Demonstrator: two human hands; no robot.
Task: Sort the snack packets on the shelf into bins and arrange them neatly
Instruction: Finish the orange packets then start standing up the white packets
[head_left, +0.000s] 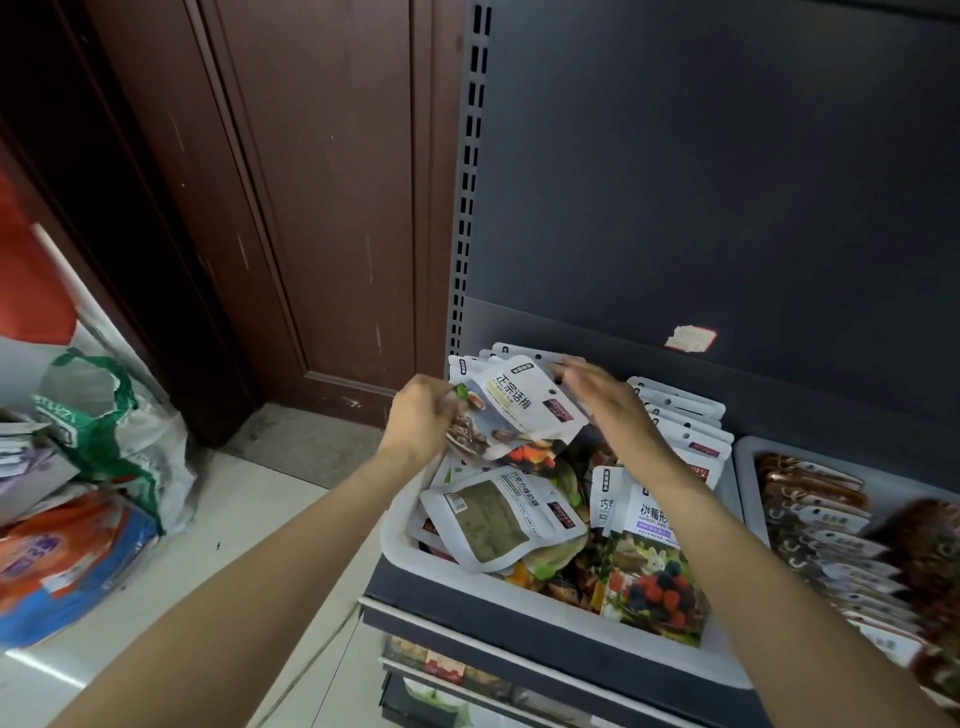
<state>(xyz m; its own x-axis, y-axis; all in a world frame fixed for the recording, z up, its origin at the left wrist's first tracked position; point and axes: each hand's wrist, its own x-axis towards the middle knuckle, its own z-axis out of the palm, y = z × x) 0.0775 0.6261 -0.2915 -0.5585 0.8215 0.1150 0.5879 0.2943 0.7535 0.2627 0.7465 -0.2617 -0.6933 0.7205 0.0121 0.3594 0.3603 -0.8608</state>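
Two hands are up over the white bin (519, 603) on the dark shelf (524, 642), only the head view to go by. That bin is stuffed with a loose jumble of snack pouches: a white pouch with a greenish window (498, 519) lies flat on top near the bin's left wall, and a berry-print pouch (652, 577) stands against its front wall. Along the bin's back right side, a row of white pouches (680, 415) stands upright on edge, neatly filed. The left hand (421, 421), over the bin's back left corner, has its fingers curled round a bunch of pouches, topped by a white plum pouch (524, 410). This one is tilted, long axis running from the bin's back wall down toward the front right, its top edge pointing at the back. The right hand (597, 395) is blurred, fingers fairly straight, touching the bunch's top right edge. Just right of the white bin sits a second bin (748, 467) with brown snack packs (831, 525) lined up.
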